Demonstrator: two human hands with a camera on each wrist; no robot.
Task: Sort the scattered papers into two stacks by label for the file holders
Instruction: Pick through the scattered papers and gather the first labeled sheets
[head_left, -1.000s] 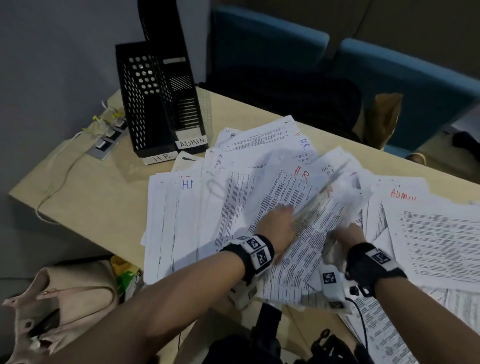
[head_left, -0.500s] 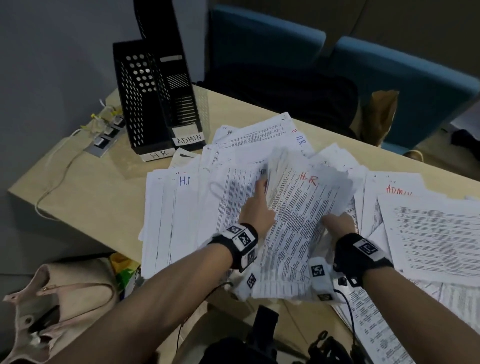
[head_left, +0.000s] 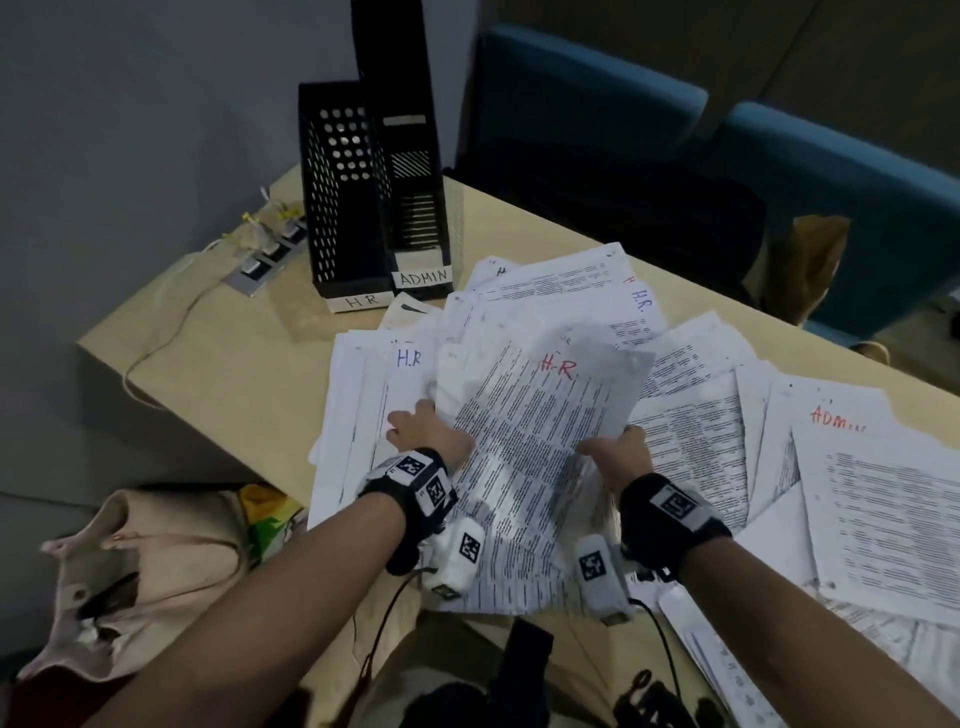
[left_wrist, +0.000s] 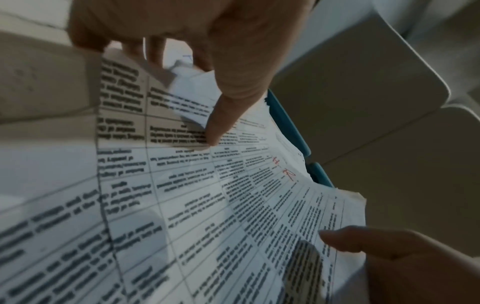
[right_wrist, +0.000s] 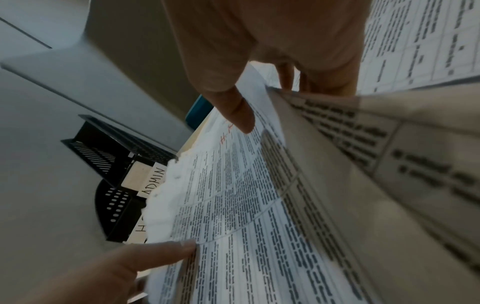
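Note:
A sheaf of printed sheets marked H.R. in red (head_left: 540, 441) is held up over the scattered papers (head_left: 701, 447) on the table. My left hand (head_left: 423, 434) pinches its left edge; the left wrist view shows the thumb (left_wrist: 221, 123) on top and the other fingers beneath. My right hand (head_left: 615, 449) pinches the right edge, thumb (right_wrist: 237, 115) on the print. Sheets labelled H.R. in blue (head_left: 408, 358) lie to the left, an ADMIN sheet (head_left: 836, 418) to the right. Two black file holders, H.R. (head_left: 343, 208) and ADMIN (head_left: 413, 208), stand at the far left.
A socket strip with a cable (head_left: 265, 254) sits left of the holders on the wooden table (head_left: 218, 374). Blue chairs (head_left: 831, 171) stand behind the table, with a brown paper bag (head_left: 810, 260). A beige handbag (head_left: 140, 571) lies low at the left.
The red H.R. sheaf, first lifted and blurred in the right hand, has come down flatter and leftward. My left hand has slid to its left edge and taken hold.

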